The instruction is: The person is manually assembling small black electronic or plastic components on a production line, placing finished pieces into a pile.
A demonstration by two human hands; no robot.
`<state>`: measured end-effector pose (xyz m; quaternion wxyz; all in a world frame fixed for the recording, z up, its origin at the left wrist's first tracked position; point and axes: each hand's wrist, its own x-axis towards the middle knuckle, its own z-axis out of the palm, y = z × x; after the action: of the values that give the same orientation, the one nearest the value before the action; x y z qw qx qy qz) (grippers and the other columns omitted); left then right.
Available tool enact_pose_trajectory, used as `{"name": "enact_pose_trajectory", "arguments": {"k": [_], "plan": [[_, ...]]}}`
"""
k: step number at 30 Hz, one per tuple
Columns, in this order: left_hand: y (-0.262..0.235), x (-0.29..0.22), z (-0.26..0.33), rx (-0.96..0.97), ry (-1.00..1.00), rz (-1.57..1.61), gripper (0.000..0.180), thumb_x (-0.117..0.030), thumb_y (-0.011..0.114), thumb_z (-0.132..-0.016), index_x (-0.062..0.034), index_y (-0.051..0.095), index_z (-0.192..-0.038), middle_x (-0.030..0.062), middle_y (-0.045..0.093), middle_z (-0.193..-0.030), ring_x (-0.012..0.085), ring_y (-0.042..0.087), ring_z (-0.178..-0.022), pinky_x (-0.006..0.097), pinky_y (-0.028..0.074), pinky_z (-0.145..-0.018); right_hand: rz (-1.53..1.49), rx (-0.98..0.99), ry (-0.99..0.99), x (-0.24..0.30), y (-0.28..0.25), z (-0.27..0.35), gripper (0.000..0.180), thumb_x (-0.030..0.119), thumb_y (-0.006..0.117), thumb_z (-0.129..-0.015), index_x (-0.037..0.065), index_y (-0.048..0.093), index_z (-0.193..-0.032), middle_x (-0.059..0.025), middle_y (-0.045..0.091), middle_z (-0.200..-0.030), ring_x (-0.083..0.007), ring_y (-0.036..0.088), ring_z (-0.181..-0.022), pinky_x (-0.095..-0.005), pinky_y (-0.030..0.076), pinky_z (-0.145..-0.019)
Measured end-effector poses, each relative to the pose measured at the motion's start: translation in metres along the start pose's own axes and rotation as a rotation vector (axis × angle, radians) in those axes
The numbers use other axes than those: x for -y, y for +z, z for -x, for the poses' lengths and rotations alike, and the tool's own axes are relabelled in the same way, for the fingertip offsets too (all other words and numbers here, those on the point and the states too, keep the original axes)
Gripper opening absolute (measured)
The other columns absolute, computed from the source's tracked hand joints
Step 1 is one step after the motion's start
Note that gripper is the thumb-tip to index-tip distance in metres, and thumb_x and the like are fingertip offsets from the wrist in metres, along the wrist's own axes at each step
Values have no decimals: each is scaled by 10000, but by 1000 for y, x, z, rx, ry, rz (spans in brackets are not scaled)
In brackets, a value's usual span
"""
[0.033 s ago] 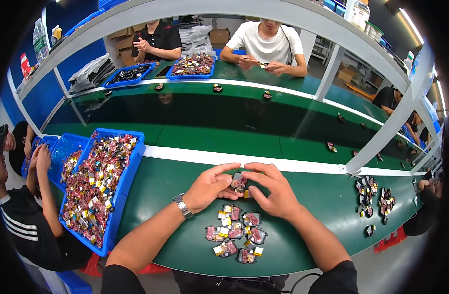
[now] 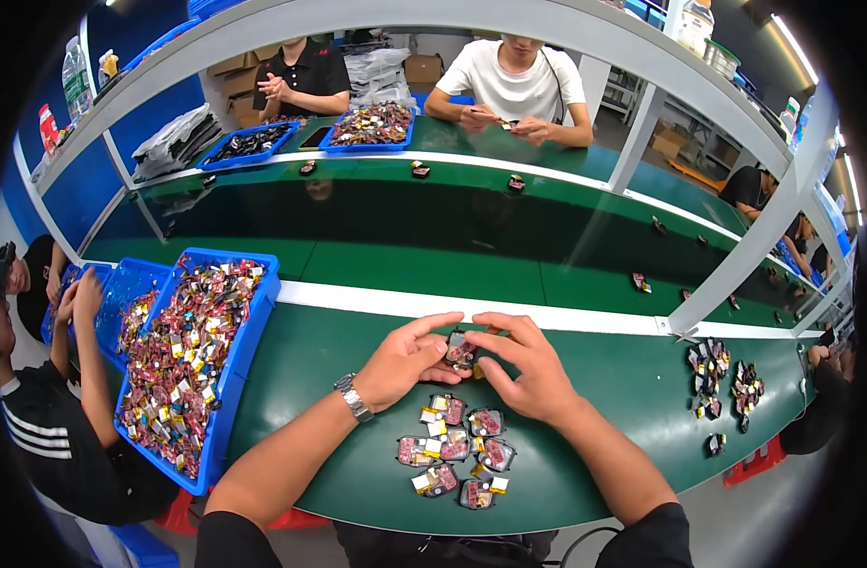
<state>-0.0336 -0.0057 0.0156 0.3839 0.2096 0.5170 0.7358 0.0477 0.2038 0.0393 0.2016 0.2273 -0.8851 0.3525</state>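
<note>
Over the green bench, my left hand, with a metal watch on the wrist, holds a small dark casing with a red circuit board between thumb and fingers. On the casing's other side is my right hand, its thumb and index finger closed against the edge. A bit of yellow shows under the casing, partly hidden by my fingers. Just below my hands lies a group of several similar casings, with red boards and white or silver parts with yellow tape.
Left of me stands a blue tray heaped with red boards. Clusters of casings lie at the right. Beyond a white rail runs a green belt carrying scattered casings. A metal post rises at the right. Co-workers sit around.
The casing has turned very slightly between my fingers, and less of the yellow bit shows beneath it. Both hands are nearly in the same place.
</note>
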Motion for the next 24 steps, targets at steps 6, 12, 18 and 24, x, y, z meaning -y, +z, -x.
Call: {"name": "enact_pose_trajectory", "arguments": {"k": [6,12,18,24], "plan": [[5,4,-1,-65,44,-53,368,-16,467,-998,-23,446,-1366,144,597,-1232,212,633,-1094,352,572,-936,161,-84,-70,-3,16,2,336,39,750,-769,101,691,-1094,-97,582,-1274,-284,574,-1088,-379,515,-871],[6,12,-2,-81,66,-125,342,40,454,-981,-13,435,-1319,143,603,-1210,200,626,-1092,343,571,-934,118,-39,-55,-9,18,-1,219,62,746,-764,74,648,-959,-100,571,-1247,-315,567,-1109,-407,501,-906],[3,16,-4,-49,85,-142,354,44,466,-974,-4,428,-1323,153,582,-1238,203,623,-1105,341,567,-935,91,-13,-25,-12,20,-1,136,73,743,-781,64,670,-895,-105,572,-1248,-314,555,-1126,-411,494,-917],[2,11,-1,57,117,-229,386,45,498,-954,12,418,-1330,166,573,-1241,209,620,-1121,345,557,-955,13,-63,28,-10,21,0,96,80,716,-804,66,675,-891,-95,588,-1231,-304,554,-1105,-386,492,-900]]}}
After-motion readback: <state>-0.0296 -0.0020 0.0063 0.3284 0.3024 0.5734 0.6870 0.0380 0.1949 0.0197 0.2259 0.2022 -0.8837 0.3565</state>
